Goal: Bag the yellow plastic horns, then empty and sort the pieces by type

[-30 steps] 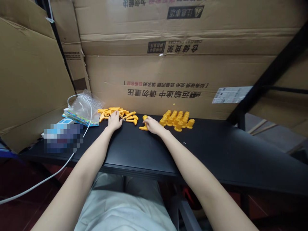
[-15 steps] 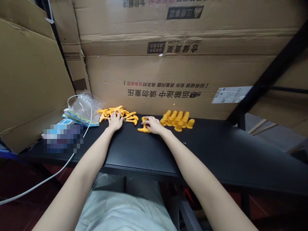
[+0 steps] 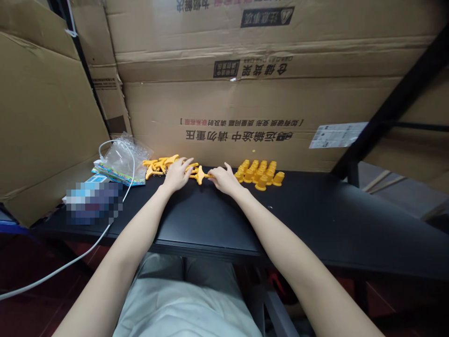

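My right hand (image 3: 224, 180) is closed on the stem of a T-shaped orange plastic piece (image 3: 200, 175), its crossbar end pointing left. Its thumb or a finger sticks up. To its left, my left hand (image 3: 177, 175) reaches over a pile of similar orange pieces (image 3: 157, 164), fingers stretched and apart; it covers part of the pile. Some pieces in the pile show ridged stems and small dark chains. Just right of my right hand, several yellow-orange plastic cups (image 3: 261, 181) stand upside down in a close group.
A clear plastic bag (image 3: 121, 157) and a colourful packet (image 3: 119, 174) lie left of the pile. A white cable (image 3: 132, 180) runs past a blurred-out box (image 3: 93, 201). Printed cardboard (image 3: 238, 103) walls the back of the black table (image 3: 210, 224). A black metal post (image 3: 389, 98) slants at right.
My right hand has turned the T-shaped piece so its crossbar now points left, away from the palm. My left hand has shifted slightly right over the pile.
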A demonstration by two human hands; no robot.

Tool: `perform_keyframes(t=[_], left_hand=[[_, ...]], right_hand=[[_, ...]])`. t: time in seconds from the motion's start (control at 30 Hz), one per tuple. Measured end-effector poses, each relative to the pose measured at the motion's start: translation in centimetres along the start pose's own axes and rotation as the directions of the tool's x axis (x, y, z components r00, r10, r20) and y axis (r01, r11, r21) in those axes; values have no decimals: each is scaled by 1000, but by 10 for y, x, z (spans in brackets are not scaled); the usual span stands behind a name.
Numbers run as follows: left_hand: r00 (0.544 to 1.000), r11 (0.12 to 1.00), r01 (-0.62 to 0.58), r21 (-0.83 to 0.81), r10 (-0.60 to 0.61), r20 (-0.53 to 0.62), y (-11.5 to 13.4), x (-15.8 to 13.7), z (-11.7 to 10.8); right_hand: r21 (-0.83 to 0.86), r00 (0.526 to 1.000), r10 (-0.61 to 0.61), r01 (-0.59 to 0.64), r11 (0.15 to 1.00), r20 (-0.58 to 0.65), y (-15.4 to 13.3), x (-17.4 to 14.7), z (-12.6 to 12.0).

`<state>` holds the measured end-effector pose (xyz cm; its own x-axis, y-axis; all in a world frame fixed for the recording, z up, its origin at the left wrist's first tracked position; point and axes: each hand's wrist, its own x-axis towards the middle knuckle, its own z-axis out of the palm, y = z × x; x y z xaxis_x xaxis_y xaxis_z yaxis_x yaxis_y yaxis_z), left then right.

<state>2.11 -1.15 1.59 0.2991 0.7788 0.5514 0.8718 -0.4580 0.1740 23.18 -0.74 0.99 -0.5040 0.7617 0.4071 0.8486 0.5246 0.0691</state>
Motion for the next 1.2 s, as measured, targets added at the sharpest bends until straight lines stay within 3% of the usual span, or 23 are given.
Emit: perform_keyframes(t=[0.1, 0.2, 0.4, 0.57, 0.7, 1.0, 1.2], left_hand=[[987, 995, -66, -74, 75, 140, 16, -2, -4], [974, 998, -59, -12, 60, 220, 24, -4, -5], [990, 995, 42, 94, -54, 130, 23, -2, -7], [991, 997, 58, 43, -63, 120, 22, -1, -5], [985, 995, 97, -29, -92, 146, 24, 0, -5], [981, 991, 131, 24, -133, 140, 12, -1, 0], [977, 990, 139, 30, -142, 162, 15, -1, 0]], right_hand=[[-55, 997, -50, 47, 997, -59, -9, 1, -6], [-72, 994, -66, 60, 996, -85, -16, 2, -11], [-15, 997, 10, -12, 1000, -80, -22, 2, -12], [-53, 996, 87, -88, 995, -28, -24, 2, -13], [-68, 990, 109, -115, 991, -86, -24, 2, -15], [96, 997, -16, 8, 995, 76, -14, 1, -7], [63, 998, -20, 16, 998, 65, -14, 1, -10]])
